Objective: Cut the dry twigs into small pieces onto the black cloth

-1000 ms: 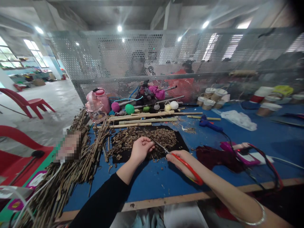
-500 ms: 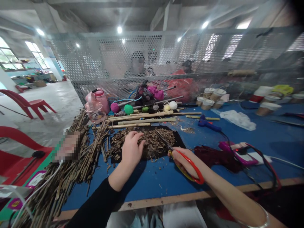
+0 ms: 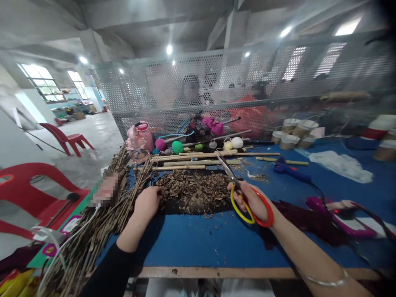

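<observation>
My right hand (image 3: 252,200) grips scissors (image 3: 244,194) with red and yellow handles, blades pointing up and away over the blue table (image 3: 198,243). My left hand (image 3: 147,203) is closed at the left edge of a black cloth (image 3: 176,207), touching the bundle of dry twigs (image 3: 102,231); what its fingers hold is hidden. A heap of chopped brown bits (image 3: 194,189) lies on the cloth between my hands.
Bamboo sticks (image 3: 188,159), yarn balls (image 3: 177,147) and a pink jug (image 3: 139,138) lie behind the heap. A blue glue gun (image 3: 289,171), paper cups (image 3: 292,134) and white plastic (image 3: 340,165) sit to the right. A perforated metal screen (image 3: 247,78) stands behind, people beyond it. Red chairs (image 3: 34,189) stand left.
My left hand slid left from the chopped heap to the twig bundle. My right hand lifted and turned the scissors, blades now pointing up. The view shifted left.
</observation>
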Demonstrator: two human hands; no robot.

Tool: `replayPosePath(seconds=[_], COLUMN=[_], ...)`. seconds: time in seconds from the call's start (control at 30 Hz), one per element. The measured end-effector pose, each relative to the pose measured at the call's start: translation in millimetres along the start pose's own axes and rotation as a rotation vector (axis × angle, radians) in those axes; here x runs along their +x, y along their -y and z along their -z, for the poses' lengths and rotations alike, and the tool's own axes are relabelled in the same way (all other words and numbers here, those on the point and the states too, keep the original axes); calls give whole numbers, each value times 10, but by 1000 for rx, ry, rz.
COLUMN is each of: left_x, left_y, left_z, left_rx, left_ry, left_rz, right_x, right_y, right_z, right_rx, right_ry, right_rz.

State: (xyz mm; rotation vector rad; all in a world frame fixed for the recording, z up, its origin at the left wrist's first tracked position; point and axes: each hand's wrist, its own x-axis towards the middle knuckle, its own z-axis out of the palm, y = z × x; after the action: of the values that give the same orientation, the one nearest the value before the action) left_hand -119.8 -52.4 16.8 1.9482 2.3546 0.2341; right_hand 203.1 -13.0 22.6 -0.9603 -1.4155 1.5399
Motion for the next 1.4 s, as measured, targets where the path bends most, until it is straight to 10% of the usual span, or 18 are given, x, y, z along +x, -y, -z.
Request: replayPosePath(seconds=[0.2, 0.5, 1.1, 1.4], left_x=[640, 1245, 1125, 398], left_y=[2, 3, -16, 154], left_z=[211, 93, 50, 345], left_rx=[163, 279, 178, 110], left_ry=[34, 24, 22, -115], left_rz=[18, 41, 1, -91], right_x=[451, 309, 289, 280], right_y=[51, -170, -214, -204], right_z=[-111, -30, -56, -60], right_rx=[195, 261, 189, 186], right_ry=[64, 77, 92, 131], right_rz=[62, 67, 85, 80])
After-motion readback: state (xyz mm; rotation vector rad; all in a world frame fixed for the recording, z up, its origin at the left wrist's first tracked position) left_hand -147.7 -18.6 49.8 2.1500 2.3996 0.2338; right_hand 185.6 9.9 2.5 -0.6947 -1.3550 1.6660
